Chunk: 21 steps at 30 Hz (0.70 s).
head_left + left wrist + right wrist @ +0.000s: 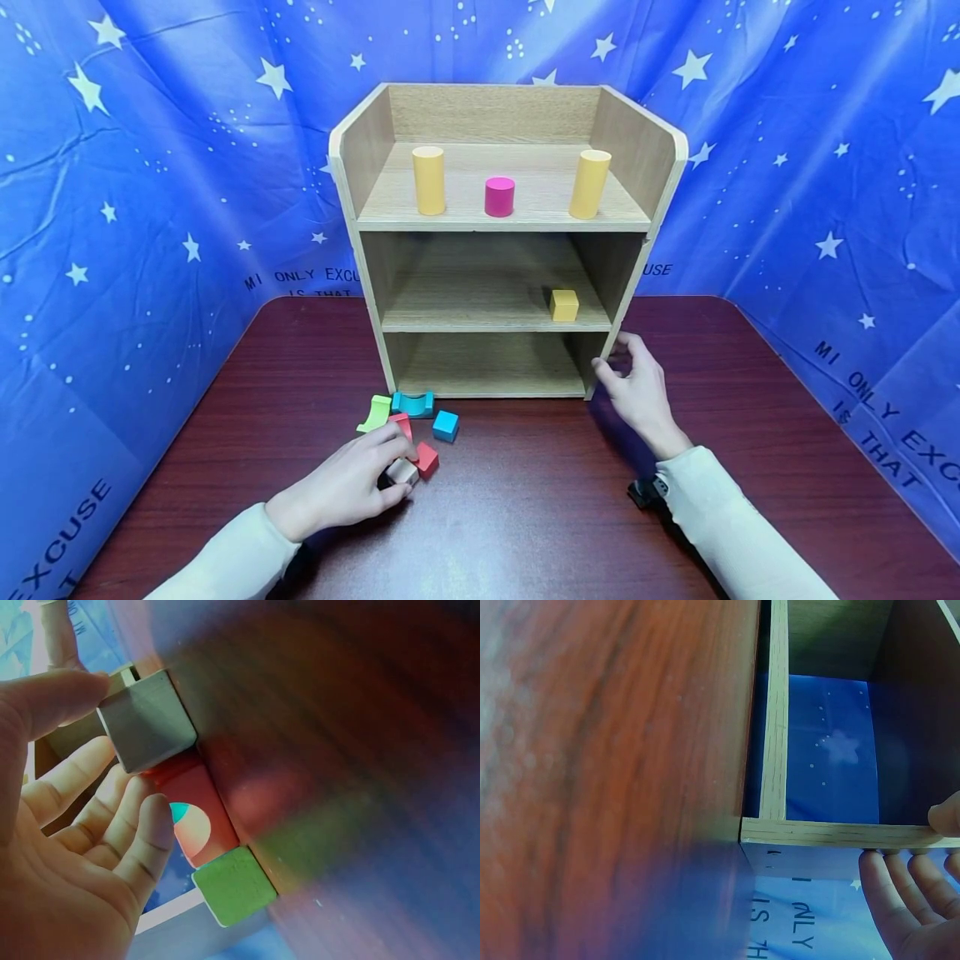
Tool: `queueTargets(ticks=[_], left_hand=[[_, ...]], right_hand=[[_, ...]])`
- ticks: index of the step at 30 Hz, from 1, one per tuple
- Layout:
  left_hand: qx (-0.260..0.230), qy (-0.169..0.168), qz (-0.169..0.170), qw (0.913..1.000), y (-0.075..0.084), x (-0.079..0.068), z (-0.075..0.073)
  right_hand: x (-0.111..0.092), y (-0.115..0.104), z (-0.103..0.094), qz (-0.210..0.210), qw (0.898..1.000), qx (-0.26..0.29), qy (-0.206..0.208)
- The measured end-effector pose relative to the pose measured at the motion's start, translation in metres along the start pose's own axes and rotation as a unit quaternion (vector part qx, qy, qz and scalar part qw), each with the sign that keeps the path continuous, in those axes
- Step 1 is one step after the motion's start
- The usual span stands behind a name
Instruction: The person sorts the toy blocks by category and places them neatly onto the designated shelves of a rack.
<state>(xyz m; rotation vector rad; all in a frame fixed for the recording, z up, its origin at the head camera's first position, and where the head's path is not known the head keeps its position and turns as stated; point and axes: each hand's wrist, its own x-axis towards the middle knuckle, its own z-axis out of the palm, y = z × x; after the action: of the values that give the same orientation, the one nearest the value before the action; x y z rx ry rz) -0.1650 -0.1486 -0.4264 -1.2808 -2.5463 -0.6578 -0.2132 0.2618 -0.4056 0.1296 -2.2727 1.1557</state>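
Note:
In the head view my left hand is low over the blocks at the shelf's front left corner. Its thumb and forefinger pinch a grey cube close over the table. Right beside that cube lie a red cube and a red arched block, partly hidden by the fingers. My right hand grips the right side panel of the wooden shelf low down. The right wrist view shows the thumb on the panel's inner side and the fingers along the outer face.
A green arched block, a teal arched block and a blue cube lie before the shelf. Two yellow cylinders and a magenta cylinder stand on the top board; a yellow cube sits on the middle one.

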Motion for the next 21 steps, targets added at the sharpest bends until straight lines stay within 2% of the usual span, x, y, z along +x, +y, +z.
queueTargets(ticks=[11, 21], left_hand=[[-0.013, -0.021, -0.009, 0.9997, 0.0003, -0.0016, -0.0028], [-0.026, -0.039, -0.030, 0.9985, 0.0001, -0.0026, -0.0043]], right_hand=[[0.0002, -0.0005, -0.0002, 0.000, 1.000, 0.001, 0.000], [-0.0003, -0.0009, -0.0007, 0.001, 1.000, 0.003, -0.002]])
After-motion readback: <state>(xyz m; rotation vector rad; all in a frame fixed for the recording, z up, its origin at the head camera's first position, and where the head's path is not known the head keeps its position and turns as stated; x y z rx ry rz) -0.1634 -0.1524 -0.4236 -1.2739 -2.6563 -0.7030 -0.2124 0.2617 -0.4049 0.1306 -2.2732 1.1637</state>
